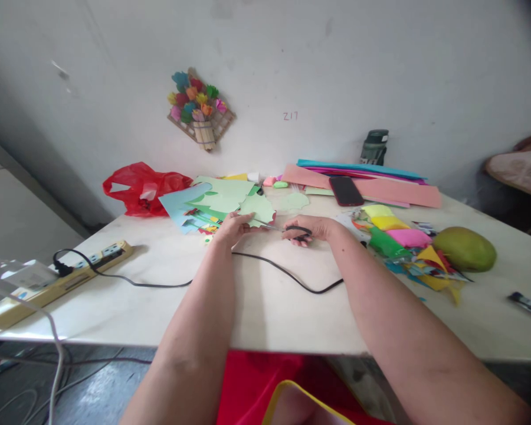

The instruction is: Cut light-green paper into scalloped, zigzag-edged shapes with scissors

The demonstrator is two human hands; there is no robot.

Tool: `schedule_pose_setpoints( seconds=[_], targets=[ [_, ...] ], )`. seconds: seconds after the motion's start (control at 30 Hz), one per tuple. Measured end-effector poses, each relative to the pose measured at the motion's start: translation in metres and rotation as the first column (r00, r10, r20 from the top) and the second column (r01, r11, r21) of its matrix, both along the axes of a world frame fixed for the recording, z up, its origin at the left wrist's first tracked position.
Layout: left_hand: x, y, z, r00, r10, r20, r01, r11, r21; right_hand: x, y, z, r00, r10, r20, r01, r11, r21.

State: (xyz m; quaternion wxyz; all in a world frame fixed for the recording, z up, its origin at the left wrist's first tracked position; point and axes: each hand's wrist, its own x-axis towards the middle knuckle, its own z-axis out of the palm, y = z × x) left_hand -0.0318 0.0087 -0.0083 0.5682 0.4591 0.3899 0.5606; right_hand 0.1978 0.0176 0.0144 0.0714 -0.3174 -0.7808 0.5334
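My right hand (310, 229) is closed round the black handles of a pair of scissors (297, 231), whose blades point left. The blades reach toward a pale green paper cutout (259, 208) with a wavy edge. My left hand (238, 227) pinches the lower left part of this cutout, its fingers close to the blade tips. Behind it lie larger light green paper sheets (228, 195) and a pale blue sheet (183, 203). Another pale green cutout (294, 202) rests just behind my right hand. How the blades meet the paper is too small to tell.
A black cable (283, 268) crosses the table below my hands from a power strip (92, 262). To the left sits a red plastic bag (144, 186). At right are a phone (346, 190), coloured clay packs (393, 227), paper scraps (433, 274) and a green fruit (464, 249).
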Motion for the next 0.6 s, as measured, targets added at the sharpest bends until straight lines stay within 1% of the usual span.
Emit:
schedule_pose_setpoints(
  seconds=[0.4, 0.6],
  targets=[
    [0.0006, 0.0016, -0.0008, 0.998, 0.027, 0.062, -0.027, 1.000, -0.002, 0.0010, 0.0051, -0.0052, 0.999, 0.033, -0.018, -0.033, 0.999, -0.005],
    [0.0027, 0.0007, 0.0002, 0.998, 0.035, 0.055, -0.034, 0.999, -0.019, 0.0010, 0.0050, -0.0062, 1.000, 0.012, -0.019, -0.012, 1.000, 0.001]
  ],
)
